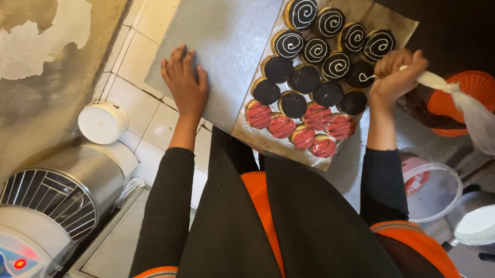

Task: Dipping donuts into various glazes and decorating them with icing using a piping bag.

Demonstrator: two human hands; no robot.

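Now | left hand (pixel 185 83) flat, spread, at tray (pixel 225 34) edge | right hand (pixel 397 76) grip squeezing piping bag (pixel 461 103)

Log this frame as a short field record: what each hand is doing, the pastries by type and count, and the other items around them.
left hand: flat, palm down, on the bare part of the metal tray
right hand: gripping a piping bag, tip at a dark-glazed pastry
spiral-topped pastries: seven, dark glaze with white spirals
plain dark pastries: about seven, no spirals
pink pastries: six, dark stripes, nearest row
liner: brown paper under the pastries
nearby: mixer at left, white bowl at right
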